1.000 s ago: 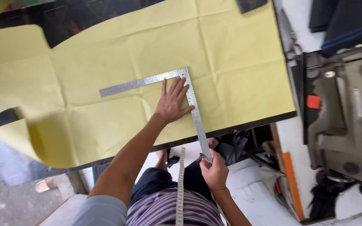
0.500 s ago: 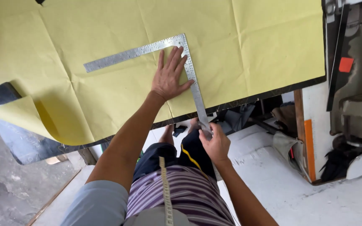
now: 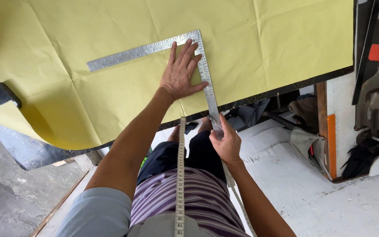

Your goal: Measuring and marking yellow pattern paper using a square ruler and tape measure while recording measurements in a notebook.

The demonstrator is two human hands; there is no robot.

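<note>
Yellow paper [image 3: 88, 39] | L hand [image 3: 181, 74] fingers spread flat on steel square [image 3: 154, 47] | R hand [image 3: 227, 141] fingers pinch its end

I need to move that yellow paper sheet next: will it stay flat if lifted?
Probably not: the yellow paper sheet droops over the table edge and shows creases, so it looks floppy. It likely slides easily, since the left hand presses the metal square onto it.

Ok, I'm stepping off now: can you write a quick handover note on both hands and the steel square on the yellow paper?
Left hand: flat, fingers spread, pressing the L-shaped steel carpenter's square onto the large creased yellow paper sheet.
Right hand: gripping the end of the square's long arm, which overhangs the dark table edge.
Square's corner points away from the person; short arm runs left.
A yellow tape measure hangs from the neck.
No drawn line or marking tool visible.
</note>
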